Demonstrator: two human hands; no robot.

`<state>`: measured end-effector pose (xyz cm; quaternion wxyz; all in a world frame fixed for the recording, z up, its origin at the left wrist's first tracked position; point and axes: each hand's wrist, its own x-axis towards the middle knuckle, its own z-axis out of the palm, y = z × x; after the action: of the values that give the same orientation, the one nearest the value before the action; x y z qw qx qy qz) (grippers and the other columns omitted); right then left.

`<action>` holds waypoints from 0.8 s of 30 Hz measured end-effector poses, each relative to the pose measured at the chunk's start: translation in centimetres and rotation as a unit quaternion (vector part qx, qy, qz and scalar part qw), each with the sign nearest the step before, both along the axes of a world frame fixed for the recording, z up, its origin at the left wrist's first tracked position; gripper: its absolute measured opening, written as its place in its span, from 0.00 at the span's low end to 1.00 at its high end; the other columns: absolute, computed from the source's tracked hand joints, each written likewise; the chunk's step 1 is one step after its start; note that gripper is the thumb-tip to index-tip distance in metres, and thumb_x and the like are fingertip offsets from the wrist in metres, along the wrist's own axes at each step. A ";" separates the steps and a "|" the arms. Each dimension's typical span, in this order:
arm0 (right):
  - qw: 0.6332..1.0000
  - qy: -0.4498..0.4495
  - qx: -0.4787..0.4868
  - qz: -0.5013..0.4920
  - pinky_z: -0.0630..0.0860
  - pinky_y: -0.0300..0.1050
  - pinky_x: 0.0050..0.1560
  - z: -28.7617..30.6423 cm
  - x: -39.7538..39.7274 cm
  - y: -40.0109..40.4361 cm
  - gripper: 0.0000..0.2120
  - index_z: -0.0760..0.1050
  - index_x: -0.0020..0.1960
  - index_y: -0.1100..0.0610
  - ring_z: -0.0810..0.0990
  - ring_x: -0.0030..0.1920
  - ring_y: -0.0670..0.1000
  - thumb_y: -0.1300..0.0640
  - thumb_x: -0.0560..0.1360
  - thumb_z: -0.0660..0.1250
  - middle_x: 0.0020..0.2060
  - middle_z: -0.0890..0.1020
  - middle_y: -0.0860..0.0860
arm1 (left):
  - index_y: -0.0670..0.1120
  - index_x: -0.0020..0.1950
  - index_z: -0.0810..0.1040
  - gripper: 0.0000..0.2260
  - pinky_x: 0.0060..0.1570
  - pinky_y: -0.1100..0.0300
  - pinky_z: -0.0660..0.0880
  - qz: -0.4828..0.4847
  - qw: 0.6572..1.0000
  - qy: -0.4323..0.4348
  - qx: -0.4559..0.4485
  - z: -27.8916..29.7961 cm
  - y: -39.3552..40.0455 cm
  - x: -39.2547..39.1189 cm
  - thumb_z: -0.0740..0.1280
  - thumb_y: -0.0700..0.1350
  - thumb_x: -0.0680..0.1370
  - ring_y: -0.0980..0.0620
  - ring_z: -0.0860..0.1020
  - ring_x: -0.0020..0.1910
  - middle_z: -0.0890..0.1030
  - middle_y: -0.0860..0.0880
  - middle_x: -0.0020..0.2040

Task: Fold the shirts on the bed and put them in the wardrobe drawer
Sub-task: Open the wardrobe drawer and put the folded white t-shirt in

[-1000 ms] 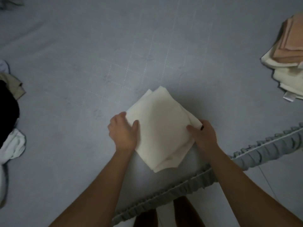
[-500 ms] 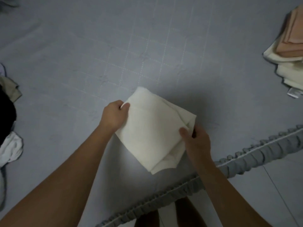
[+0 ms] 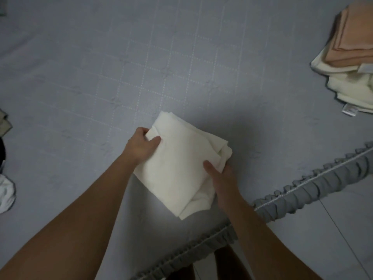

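Cream folded shirt [image 3: 177, 168], layered edges, held

Pretty clearly a bedroom at home: a bed [image 3: 141, 57] with a grey quilted cover and ruffled edge [image 3: 302, 190], folded clothes [image 3: 347, 57] stacked on it.

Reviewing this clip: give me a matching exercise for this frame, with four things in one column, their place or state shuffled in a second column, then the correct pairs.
Things
1. folded cream-white shirt
2. stack of folded peach and cream clothes
3. crumpled white garment
4. grey ruffled bed-sheet trim

Places or states
A. lies at the left edge of the view
B. runs along the near edge of the bed
C. gripped on two sides by the left hand and right hand
D. sits at the upper right on the bed

Pairs: 1-C, 2-D, 3-A, 4-B
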<state>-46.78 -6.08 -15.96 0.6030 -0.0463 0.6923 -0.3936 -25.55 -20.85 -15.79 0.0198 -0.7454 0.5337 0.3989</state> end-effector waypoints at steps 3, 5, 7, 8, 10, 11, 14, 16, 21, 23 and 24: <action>1.000 -0.010 -0.001 0.022 0.79 0.50 0.54 0.1 0.0 0.0 0.23 0.75 0.64 0.54 0.82 0.54 0.51 0.59 0.71 0.76 0.55 0.82 0.49 | 0.45 0.64 0.77 0.24 0.57 0.50 0.76 0.051 0.977 0.125 0.166 1.4 -0.8 1.3 0.76 0.52 0.71 0.45 0.81 0.52 0.82 0.47 0.56; 0.999 0.020 0.003 0.040 0.77 0.43 0.44 1.8 -0.6 1.1 0.18 0.75 0.59 0.50 0.81 0.48 0.46 0.60 0.72 0.75 0.50 0.82 0.46 | 0.43 0.63 0.78 0.26 0.57 0.48 0.78 0.072 0.923 0.234 0.295 3.6 0.0 1.2 0.78 0.46 0.67 0.42 0.83 0.54 0.84 0.43 0.57; 0.998 0.045 0.003 0.033 0.76 0.42 0.44 5.3 -2.1 3.1 0.16 0.76 0.59 0.50 0.81 0.49 0.46 0.58 0.73 0.74 0.51 0.82 0.46 | 0.41 0.64 0.77 0.26 0.53 0.48 0.79 0.056 0.890 0.284 0.351 6.8 1.4 -0.6 0.75 0.45 0.68 0.41 0.82 0.56 0.83 0.41 0.58; 0.998 0.054 0.005 0.023 0.78 0.46 0.49 7.8 -2.9 4.3 0.18 0.76 0.62 0.52 0.81 0.52 0.49 0.57 0.73 0.74 0.53 0.82 0.48 | 0.40 0.65 0.77 0.25 0.52 0.47 0.80 0.059 0.880 0.306 0.359 8.8 2.3 -1.8 0.74 0.44 0.68 0.39 0.82 0.56 0.83 0.39 0.58; 0.997 0.078 0.008 -0.010 0.78 0.52 0.57 13.6 -4.8 7.6 0.22 0.74 0.68 0.52 0.80 0.56 0.51 0.55 0.75 0.73 0.58 0.82 0.48 | 0.40 0.65 0.77 0.24 0.51 0.44 0.80 0.066 0.856 0.358 0.367 13.2 4.4 -4.6 0.72 0.44 0.69 0.36 0.81 0.56 0.81 0.36 0.59; 0.994 0.099 0.007 -0.037 0.78 0.49 0.56 16.8 -5.9 9.6 0.22 0.73 0.68 0.51 0.80 0.56 0.50 0.55 0.75 0.72 0.59 0.81 0.48 | 0.40 0.66 0.77 0.23 0.51 0.42 0.79 0.056 0.839 0.387 0.379 15.7 5.7 -6.3 0.71 0.44 0.71 0.35 0.80 0.58 0.80 0.36 0.61; 0.977 0.185 -0.002 -0.106 0.76 0.35 0.44 26.7 -8.9 16.8 0.16 0.74 0.61 0.43 0.80 0.49 0.38 0.54 0.76 0.71 0.55 0.82 0.44 | 0.44 0.69 0.75 0.21 0.57 0.40 0.78 -0.050 0.808 0.420 0.410 23.9 10.2 -12.1 0.69 0.46 0.77 0.35 0.77 0.63 0.78 0.37 0.65; 0.958 0.236 -0.003 -0.160 0.74 0.28 0.39 33.1 -10.4 22.5 0.14 0.74 0.57 0.40 0.80 0.45 0.34 0.54 0.76 0.71 0.51 0.81 0.38 | 0.46 0.69 0.75 0.20 0.55 0.44 0.79 -0.150 0.805 0.399 0.413 29.3 13.7 -16.5 0.69 0.50 0.78 0.38 0.79 0.62 0.80 0.39 0.64; 0.873 0.329 0.018 -0.359 0.75 0.30 0.41 45.4 -10.5 38.3 0.09 0.76 0.54 0.41 0.81 0.47 0.38 0.53 0.77 0.69 0.46 0.83 0.37 | 0.42 0.64 0.79 0.19 0.47 0.49 0.82 -0.322 0.744 0.355 0.466 41.0 24.5 -26.9 0.66 0.50 0.76 0.38 0.81 0.58 0.81 0.38 0.61; 0.819 0.356 0.041 -0.448 0.75 0.35 0.47 48.1 -8.3 45.1 0.11 0.75 0.59 0.43 0.80 0.51 0.39 0.51 0.77 0.68 0.50 0.81 0.37 | 0.42 0.59 0.83 0.15 0.44 0.50 0.82 -0.405 0.703 0.335 0.480 44.5 30.6 -30.1 0.66 0.48 0.76 0.39 0.82 0.56 0.82 0.38 0.59; 0.794 0.360 0.053 -0.487 0.75 0.39 0.50 49.1 -6.8 48.2 0.13 0.75 0.62 0.44 0.79 0.54 0.41 0.50 0.78 0.68 0.53 0.80 0.38 | 0.43 0.57 0.83 0.14 0.44 0.50 0.82 -0.442 0.679 0.331 0.483 46.0 34.0 -31.5 0.66 0.47 0.76 0.39 0.82 0.55 0.82 0.38 0.59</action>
<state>-53.62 42.17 33.17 0.0403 0.1905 0.8102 -0.5529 -57.00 13.16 30.20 0.3735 -0.1288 0.5061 0.7667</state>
